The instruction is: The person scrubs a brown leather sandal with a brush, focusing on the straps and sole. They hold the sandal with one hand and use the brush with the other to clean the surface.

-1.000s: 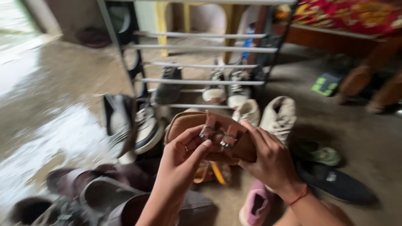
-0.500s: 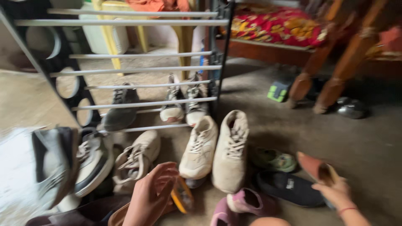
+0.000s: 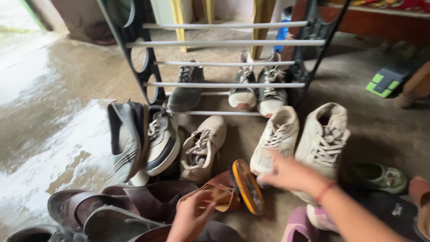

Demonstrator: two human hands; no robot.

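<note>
Left hand (image 3: 190, 219) gripping tan sandal (image 3: 215, 197) near; right hand (image 3: 286, 172) open over beige sneaker (image 3: 275, 139) — most shoes off rack (image 3: 224, 42).

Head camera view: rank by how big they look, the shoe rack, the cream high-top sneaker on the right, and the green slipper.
1. shoe rack
2. cream high-top sneaker
3. green slipper
The rack stands farther back yet looks largest.

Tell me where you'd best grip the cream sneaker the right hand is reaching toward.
Probably at the open collar of the cream sneaker, coming from above: it stands upright on its sole, toe toward the right hand, with its twin close on one side.
</note>
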